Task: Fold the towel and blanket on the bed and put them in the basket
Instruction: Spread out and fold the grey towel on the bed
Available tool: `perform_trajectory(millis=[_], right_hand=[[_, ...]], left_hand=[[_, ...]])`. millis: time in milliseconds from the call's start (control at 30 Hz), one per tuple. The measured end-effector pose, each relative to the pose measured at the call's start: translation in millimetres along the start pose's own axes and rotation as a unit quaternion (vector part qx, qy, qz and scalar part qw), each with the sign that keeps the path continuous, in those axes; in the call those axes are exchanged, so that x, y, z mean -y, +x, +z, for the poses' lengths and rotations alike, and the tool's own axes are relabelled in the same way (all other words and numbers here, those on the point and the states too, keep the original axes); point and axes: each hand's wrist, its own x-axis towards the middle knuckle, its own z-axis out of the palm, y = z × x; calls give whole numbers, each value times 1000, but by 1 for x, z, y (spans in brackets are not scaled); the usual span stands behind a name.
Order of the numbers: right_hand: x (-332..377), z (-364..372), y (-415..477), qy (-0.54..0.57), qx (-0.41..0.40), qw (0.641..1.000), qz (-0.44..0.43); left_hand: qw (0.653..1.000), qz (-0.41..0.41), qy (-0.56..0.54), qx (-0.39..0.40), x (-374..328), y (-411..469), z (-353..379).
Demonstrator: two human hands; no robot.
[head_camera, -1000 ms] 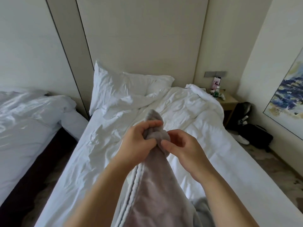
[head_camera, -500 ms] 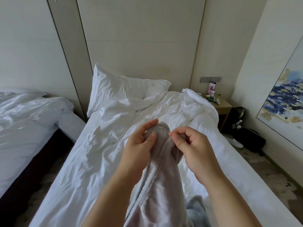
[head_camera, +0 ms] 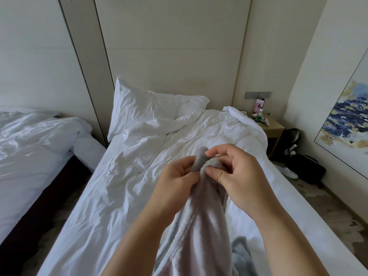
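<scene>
Two bare hands are meeting above a rumpled white bed. The left hand and right hand, side by side and almost touching, are both pinching the top edge of a pale grey plush cloth, towel or blanket unclear. The cloth is hanging from the fingers down toward the viewer, its long axis running between the forearms, equally near both hands. No basket is showing.

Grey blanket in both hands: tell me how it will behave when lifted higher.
Probably floppy: the blanket hangs in loose folds below the left hand and right hand. Likely light, since fingertip pinches hold it up. Its fuzzy surface should not slip easily.
</scene>
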Motion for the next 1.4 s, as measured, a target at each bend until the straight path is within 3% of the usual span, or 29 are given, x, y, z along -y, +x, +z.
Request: perform_trajectory(millis=[333, 433, 533, 600, 733, 867, 967, 1167, 1267, 1400], right_hand=[[-3, -6, 2, -14, -121, 992, 28], [-9, -6, 6, -7, -148, 988, 48], [-12, -1, 21, 38, -148, 987, 55], [-9, 2, 38, 80, -117, 988, 61], [18, -6, 81, 175, -12, 981, 81], [51, -14, 115, 139, 127, 979, 79], [59, -5, 129, 84, 184, 976, 79], [58, -1, 157, 188, 299, 931, 90], [47, 1, 167, 113, 326, 932, 108], [21, 13, 163, -93, 365, 923, 76]], left_hand=[[998, -3, -9, 67, 3, 3, 6], [991, 33, 105, 70, 6, 6, 8], [971, 61, 232, 5, 6, 23, 6], [964, 70, 254, -27, -1, 39, -5], [981, 99, 167, -26, -45, 69, -31], [989, 126, 74, -32, -102, 89, -50], [989, 141, 32, -42, -139, 103, -66], [987, 145, -38, -54, -180, 131, -94], [983, 143, -86, -81, -192, 140, -107], [966, 143, -181, -118, -211, 149, -124]])
